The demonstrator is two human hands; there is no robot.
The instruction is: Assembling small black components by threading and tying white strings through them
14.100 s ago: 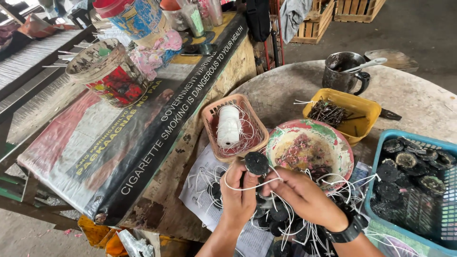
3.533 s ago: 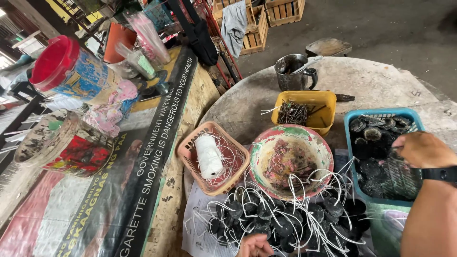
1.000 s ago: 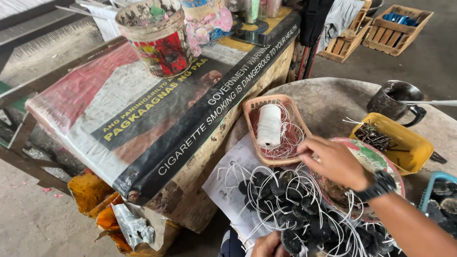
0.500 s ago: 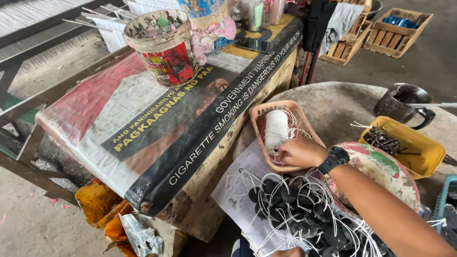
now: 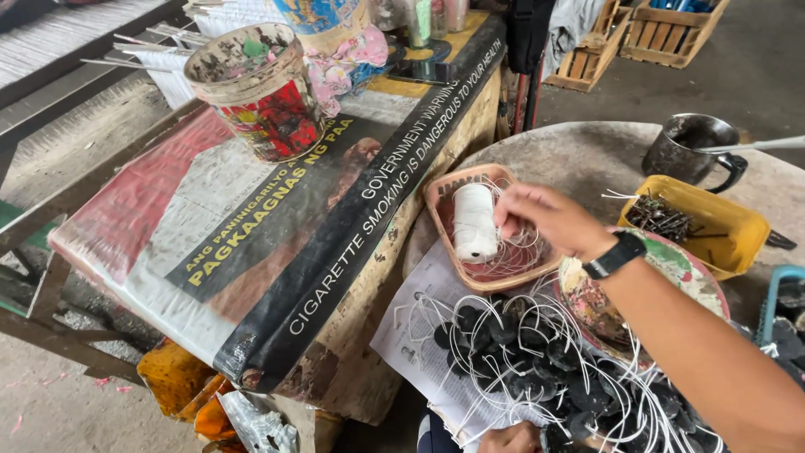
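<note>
The right hand [image 5: 545, 220], over the black pile a second before, had reached the white spool [image 5: 475, 221] in the pink basket [image 5: 444, 195], fingers pinched at its string, while the left hand [image 5: 506, 438], barely showing below that basket, looked curled; grip unclear.

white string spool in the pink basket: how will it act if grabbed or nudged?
The white string spool lies on its side, so it probably rolls within the pink basket. Loose string beside it looks floppy and may trail or snag. Likely light; right hand reaches it.
</note>
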